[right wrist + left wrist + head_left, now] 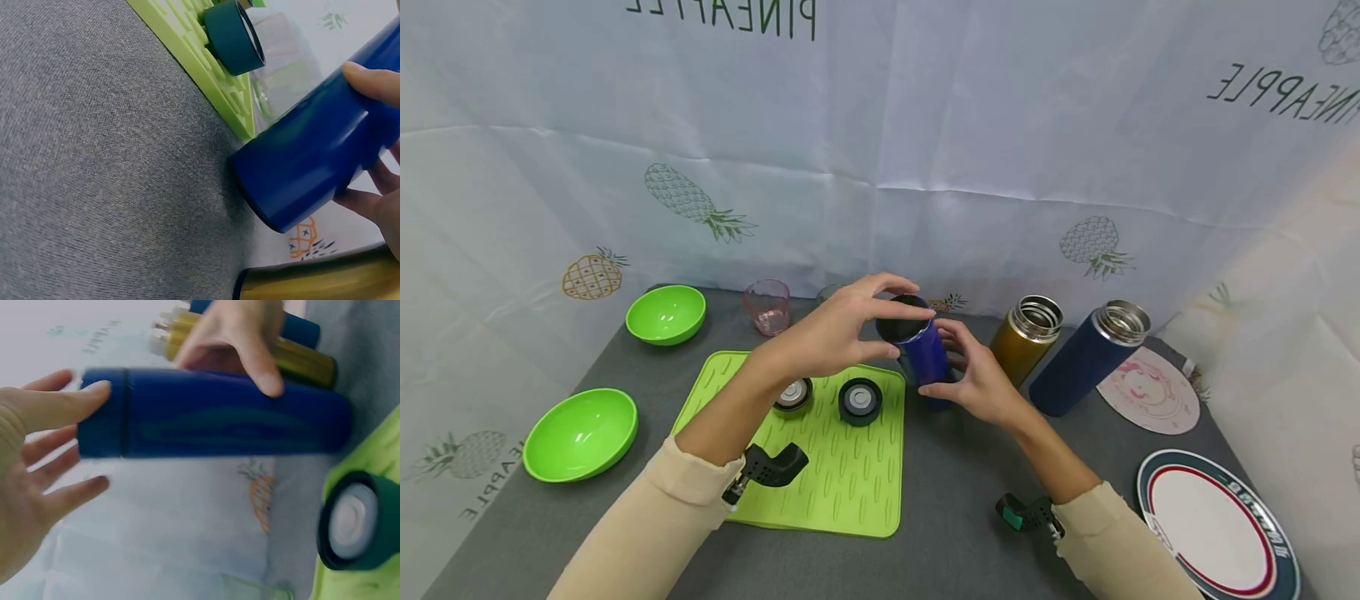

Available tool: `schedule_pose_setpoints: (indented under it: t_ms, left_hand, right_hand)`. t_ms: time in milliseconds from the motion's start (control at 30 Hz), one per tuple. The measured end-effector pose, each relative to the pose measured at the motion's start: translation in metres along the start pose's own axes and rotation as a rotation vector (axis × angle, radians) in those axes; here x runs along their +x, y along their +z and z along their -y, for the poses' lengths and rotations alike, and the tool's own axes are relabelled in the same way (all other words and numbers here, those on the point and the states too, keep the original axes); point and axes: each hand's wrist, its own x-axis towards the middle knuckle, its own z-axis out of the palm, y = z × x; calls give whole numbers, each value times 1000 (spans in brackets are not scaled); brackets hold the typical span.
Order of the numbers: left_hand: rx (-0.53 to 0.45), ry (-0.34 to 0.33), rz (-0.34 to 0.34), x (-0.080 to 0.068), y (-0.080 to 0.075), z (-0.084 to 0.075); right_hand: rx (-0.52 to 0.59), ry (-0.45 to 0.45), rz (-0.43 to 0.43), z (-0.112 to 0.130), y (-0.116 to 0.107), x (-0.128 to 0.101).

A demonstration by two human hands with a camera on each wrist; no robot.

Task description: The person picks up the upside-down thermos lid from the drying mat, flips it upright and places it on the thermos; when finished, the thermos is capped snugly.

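A tall blue thermos bottle (237,412) is held tilted over the grey table, its lid (103,434) seated at the top. My right hand (977,375) grips the bottle's body, thumb on the near side and fingers behind. Around the lid sits my left hand (842,325), thumb and fingers on opposite sides; some fingertips are hidden behind it. Two removed bottle lids, a dark one (861,402) and another (793,395), lie on a green mat (842,492) below my hands.
To the right stand an uncapped gold bottle (1022,346) and an uncapped navy bottle (1082,367). Beyond lie a pink round plate (1152,392) and a white rimmed plate (1213,533). Two green bowls, one nearer (580,433), and a pink glass (767,308) are left.
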Motion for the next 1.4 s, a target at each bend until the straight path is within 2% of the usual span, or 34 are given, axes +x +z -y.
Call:
schedule_pose_setpoints:
  t_ms: [167, 300, 533, 800, 967, 1200, 1400]
  left_hand:
    - [-8, -88, -104, -9, 0, 7]
    - [-36, -156, -133, -24, -6, 17]
    - [-97, -324, -77, -62, -6, 44]
    - [-165, -459, -22, -100, 9, 78]
    - [-174, -532, 8, -118, 20, 94]
    - [-186, -552, 32, -130, 38, 114]
    - [-182, -543, 38, -134, 44, 120]
  right_hand:
    - [51, 32, -50, -2, 1, -1]
    - [98, 53, -86, -2, 3, -2]
    - [184, 73, -116, -3, 6, -3]
    - [255, 65, -136, -8, 9, -3]
    - [294, 70, -168, -11, 11, -4]
    - [314, 84, -184, -14, 15, -6]
    - [318, 87, -189, -15, 17, -8]
